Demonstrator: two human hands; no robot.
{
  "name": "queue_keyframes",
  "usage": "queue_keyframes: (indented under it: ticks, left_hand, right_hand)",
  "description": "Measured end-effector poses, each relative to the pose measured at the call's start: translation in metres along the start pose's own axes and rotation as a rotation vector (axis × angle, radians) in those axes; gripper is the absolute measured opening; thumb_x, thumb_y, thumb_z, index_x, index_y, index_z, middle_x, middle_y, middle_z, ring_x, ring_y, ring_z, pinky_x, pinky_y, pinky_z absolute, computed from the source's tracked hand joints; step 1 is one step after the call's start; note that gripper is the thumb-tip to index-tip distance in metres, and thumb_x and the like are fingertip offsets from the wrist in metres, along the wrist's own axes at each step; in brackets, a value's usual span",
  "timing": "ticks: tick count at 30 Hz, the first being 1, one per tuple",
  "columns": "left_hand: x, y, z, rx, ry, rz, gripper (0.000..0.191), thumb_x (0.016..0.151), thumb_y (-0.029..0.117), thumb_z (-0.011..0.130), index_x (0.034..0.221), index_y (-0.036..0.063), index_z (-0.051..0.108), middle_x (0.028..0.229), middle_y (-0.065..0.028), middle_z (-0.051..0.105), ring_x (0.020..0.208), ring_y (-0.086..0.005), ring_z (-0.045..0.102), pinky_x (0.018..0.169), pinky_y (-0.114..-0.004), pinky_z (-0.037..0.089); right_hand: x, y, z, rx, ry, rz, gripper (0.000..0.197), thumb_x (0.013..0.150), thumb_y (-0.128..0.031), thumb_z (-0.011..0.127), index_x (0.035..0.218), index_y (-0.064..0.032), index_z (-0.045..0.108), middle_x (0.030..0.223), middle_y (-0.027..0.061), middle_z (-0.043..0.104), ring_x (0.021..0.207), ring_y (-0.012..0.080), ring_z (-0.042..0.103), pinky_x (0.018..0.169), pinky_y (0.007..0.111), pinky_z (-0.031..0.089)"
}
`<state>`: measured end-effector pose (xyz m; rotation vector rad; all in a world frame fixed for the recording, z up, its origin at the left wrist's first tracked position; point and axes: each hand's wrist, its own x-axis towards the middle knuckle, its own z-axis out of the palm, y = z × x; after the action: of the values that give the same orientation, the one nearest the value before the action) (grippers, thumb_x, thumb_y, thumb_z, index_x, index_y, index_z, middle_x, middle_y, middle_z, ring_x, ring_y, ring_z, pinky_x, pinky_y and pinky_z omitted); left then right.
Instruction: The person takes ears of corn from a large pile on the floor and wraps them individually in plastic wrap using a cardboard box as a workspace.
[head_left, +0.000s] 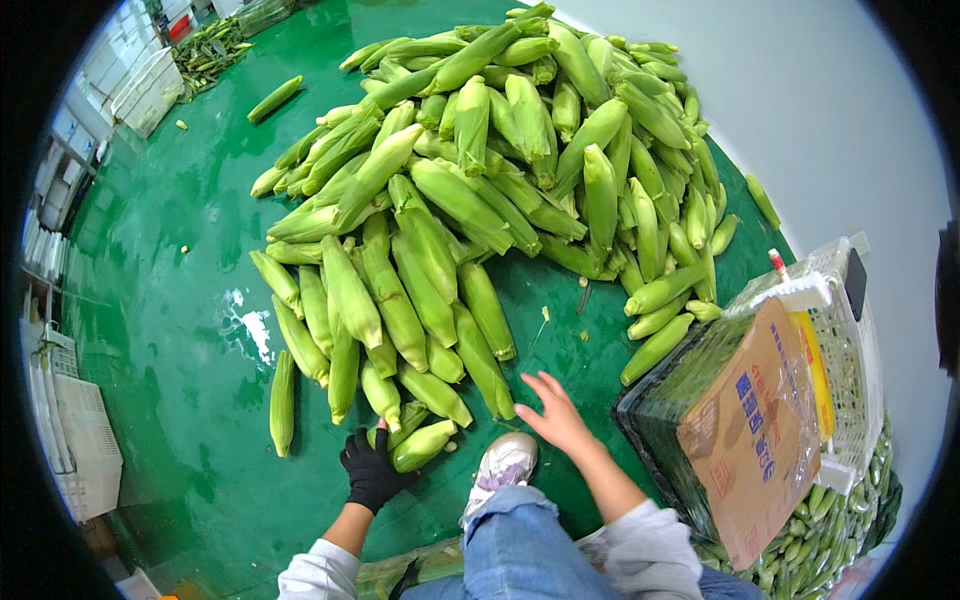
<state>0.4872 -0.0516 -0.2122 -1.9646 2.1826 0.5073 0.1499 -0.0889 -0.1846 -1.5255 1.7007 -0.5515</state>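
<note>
A large heap of corn ears in green husks (465, 202) lies before me on the green floor. My left hand (371, 469), in a black glove with the thumb tip bare, is at the heap's near edge. It touches the end of a low corn ear (424, 445); whether the fingers close around one is hidden. My right hand (556, 416) is bare and holds nothing. Its fingers are spread just right of the lower tip of a long corn ear (484, 364).
A cardboard box (750, 435) and a white plastic basket (847, 337) stand on a wrapped stack at right. Bagged green vegetables (817, 532) lie below. My shoe (506, 465) is between my hands. White crates (86, 442) line the left; a single ear (275, 99) lies apart.
</note>
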Motion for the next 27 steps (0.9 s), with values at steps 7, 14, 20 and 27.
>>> queue_keyframes:
  ticks: [7, 14, 20, 27]
  left_hand:
    - [0.02, 0.06, 0.002, -0.07, 0.06, -0.031, 0.113, 0.046, 0.059, 0.077, 0.138, 0.0124, 0.029, 0.121, -0.024, 0.037, 0.111, -0.0388, 0.036, 0.086, -0.054, 0.03]
    - [0.048, 0.138, -0.002, -0.181, 0.048, 0.009, 0.111, 0.049, 0.058, 0.076, 0.13, -0.0032, 0.029, 0.119, -0.0271, 0.04, 0.105, -0.0413, 0.043, 0.086, -0.05, 0.037]
    - [0.055, 0.134, -0.014, -0.09, -0.042, 0.256, 0.103, 0.054, 0.056, 0.075, 0.141, 0.0229, 0.031, 0.117, -0.0322, 0.038, 0.1, -0.0471, 0.044, 0.081, -0.054, 0.039]
    - [0.04, 0.108, -0.029, -0.044, -0.308, 0.216, 0.091, 0.053, 0.051, 0.078, 0.133, 0.0287, 0.039, 0.126, -0.0304, 0.033, 0.097, -0.0455, 0.049, 0.077, -0.053, 0.046]
  right_hand:
    - [0.099, -0.013, 0.043, -0.547, 0.2, 0.115, 0.077, 0.065, -0.033, 0.077, 0.133, -0.0266, 0.041, 0.147, 0.0186, 0.014, 0.124, 0.0488, 0.03, 0.103, 0.056, 0.027]
    - [0.169, 0.0, -0.025, -0.87, -0.008, -0.092, 0.064, 0.057, -0.051, 0.077, 0.107, -0.0144, 0.061, 0.142, 0.0233, 0.027, 0.134, 0.0407, 0.019, 0.103, 0.067, 0.014]
    - [0.182, 0.013, -0.035, -0.726, -0.091, -0.101, 0.065, 0.056, -0.053, 0.076, 0.109, -0.0179, 0.064, 0.141, 0.0211, 0.028, 0.122, 0.0409, 0.033, 0.098, 0.053, 0.032]
    - [0.09, 0.002, 0.002, -0.534, 0.066, 0.254, 0.059, 0.06, -0.05, 0.074, 0.109, -0.0181, 0.064, 0.136, 0.0227, 0.03, 0.111, 0.0396, 0.04, 0.089, 0.049, 0.038]
